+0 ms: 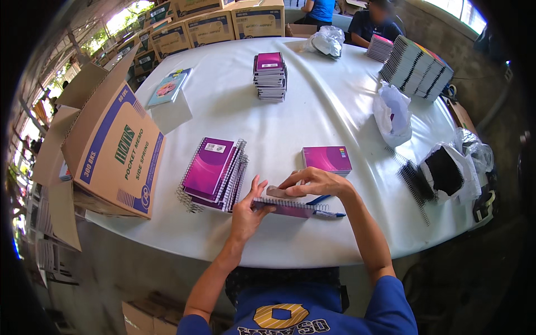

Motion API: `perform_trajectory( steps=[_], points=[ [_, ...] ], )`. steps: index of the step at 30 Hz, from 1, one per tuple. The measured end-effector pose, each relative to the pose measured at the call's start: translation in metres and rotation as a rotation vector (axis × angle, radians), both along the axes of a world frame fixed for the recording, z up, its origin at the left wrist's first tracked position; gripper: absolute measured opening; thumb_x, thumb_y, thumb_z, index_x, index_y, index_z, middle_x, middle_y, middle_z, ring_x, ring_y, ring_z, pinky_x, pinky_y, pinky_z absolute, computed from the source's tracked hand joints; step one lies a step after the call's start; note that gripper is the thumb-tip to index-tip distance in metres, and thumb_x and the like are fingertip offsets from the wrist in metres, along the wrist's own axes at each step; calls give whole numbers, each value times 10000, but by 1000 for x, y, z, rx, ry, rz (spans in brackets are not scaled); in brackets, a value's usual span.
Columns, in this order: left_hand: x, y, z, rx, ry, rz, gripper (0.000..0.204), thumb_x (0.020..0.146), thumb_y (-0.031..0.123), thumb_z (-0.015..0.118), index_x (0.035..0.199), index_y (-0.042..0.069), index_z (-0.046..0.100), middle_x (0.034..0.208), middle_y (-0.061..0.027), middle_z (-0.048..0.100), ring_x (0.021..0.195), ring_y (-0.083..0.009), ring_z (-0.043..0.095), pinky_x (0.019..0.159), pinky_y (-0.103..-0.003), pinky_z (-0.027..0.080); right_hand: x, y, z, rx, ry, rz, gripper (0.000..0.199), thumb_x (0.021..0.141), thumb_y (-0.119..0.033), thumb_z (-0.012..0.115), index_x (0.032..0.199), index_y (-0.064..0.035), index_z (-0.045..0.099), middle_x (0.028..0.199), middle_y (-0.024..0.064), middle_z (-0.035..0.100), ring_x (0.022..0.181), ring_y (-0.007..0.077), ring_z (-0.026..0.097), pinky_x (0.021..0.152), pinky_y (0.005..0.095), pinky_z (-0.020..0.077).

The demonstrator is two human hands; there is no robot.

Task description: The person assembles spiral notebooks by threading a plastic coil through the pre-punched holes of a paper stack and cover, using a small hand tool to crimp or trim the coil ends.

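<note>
Bright, even daylight throughout, entering from openings at the upper left and upper right, where foliage and sky burn out to near white. Soft sheen across the white tablecloth (312,111), mild glare on the clear plastic bags (392,114), and only faint, short shadows beside the notebook stack (270,75) and under the cardboard box (114,148). Sharp in the centre, with strong fisheye bending of the table rim, heavy black vignetting in all four corners, smeared detail and slight colour fringing toward the edges, and a blurred figure at the far side.
</note>
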State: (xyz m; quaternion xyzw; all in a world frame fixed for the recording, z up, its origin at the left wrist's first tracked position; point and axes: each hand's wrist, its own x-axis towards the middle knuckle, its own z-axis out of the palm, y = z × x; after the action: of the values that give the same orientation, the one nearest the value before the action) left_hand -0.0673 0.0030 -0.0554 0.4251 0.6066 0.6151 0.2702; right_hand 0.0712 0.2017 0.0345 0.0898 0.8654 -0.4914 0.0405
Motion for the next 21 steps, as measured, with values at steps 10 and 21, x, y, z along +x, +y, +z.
perform_trajectory(
  steps=[10,21],
  points=[
    [-8,4,26,42,-200,-328,805,804,420,745,1453,68,424,1495,-149,419,1410,-274,354,1139,-396,293,141,29,16,449,-105,-485,453,797,-372,748,1124,-61,707,1136,159,624,1162,285,520,1005,408,354],
    [-16,-6,15,42,-143,-385,484,889,380,691,1192,3,667,1452,-123,483,1284,-235,526,1062,-358,395,91,-54,-47,836,308,-387,348,812,-156,725,1148,-115,648,1155,140,577,1144,313,522,956,437,416]
  ],
)
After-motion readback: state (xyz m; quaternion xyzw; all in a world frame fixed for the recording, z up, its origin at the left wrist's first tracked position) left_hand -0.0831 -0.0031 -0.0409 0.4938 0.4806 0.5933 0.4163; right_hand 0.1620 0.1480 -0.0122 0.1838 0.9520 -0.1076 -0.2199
